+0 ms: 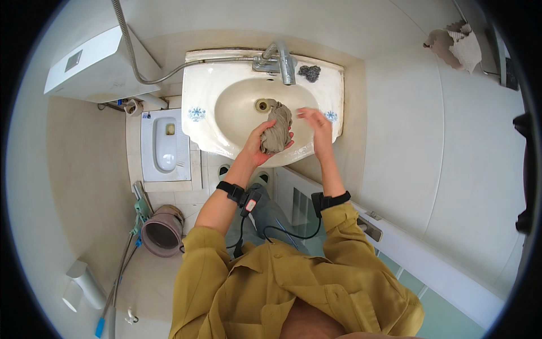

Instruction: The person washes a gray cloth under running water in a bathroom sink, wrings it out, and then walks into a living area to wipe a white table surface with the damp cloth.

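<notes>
My left hand [263, 146] holds a bunched grey-brown cloth [277, 129] over the front half of the ceramic washbasin [201, 91], its fingers wrapped under and around it. To the right of the cloth, apart from it, my right hand [315, 120] is raised over the basin's right side, fingers slightly curled and blurred, with nothing visible in it. Behind the cloth lies the drain [262, 105]. The chrome faucet [288, 70] stands at the basin's back edge, and no water is seen running from it. A dark scouring pad [309, 73] rests on the rim right of the faucet.
A metal shower hose [190, 63] runs left from the faucet. On the left are a squat toilet [166, 144], a white cistern [91, 68], a bucket [163, 233] and mop handles [123, 262]. A white door [432, 258] stands at the right; torn paper [459, 44] hangs at upper right.
</notes>
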Tool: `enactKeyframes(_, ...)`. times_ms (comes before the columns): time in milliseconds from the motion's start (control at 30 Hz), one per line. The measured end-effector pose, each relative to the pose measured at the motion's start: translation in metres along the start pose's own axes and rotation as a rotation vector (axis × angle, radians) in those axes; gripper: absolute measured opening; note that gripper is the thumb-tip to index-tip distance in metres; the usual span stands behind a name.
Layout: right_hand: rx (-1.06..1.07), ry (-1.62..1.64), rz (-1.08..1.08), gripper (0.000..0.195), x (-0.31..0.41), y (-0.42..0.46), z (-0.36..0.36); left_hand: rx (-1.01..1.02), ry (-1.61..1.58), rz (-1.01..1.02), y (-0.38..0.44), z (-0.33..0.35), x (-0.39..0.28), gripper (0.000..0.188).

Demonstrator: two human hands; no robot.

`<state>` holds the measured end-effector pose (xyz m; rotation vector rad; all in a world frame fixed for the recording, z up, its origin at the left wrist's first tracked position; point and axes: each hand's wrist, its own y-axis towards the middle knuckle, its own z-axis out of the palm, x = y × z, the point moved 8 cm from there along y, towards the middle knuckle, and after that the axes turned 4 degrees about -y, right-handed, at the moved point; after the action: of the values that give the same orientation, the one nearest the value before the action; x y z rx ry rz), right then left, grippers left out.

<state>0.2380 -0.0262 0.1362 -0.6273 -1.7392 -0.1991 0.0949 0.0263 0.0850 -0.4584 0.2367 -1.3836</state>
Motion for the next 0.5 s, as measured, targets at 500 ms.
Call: enactKeyframes(500,-0.005,1.408,-0.158,0.033,0.023,0.013,0.046,0.113,-0.169,-0.002,-0.004,0.037,0.04,0.047)
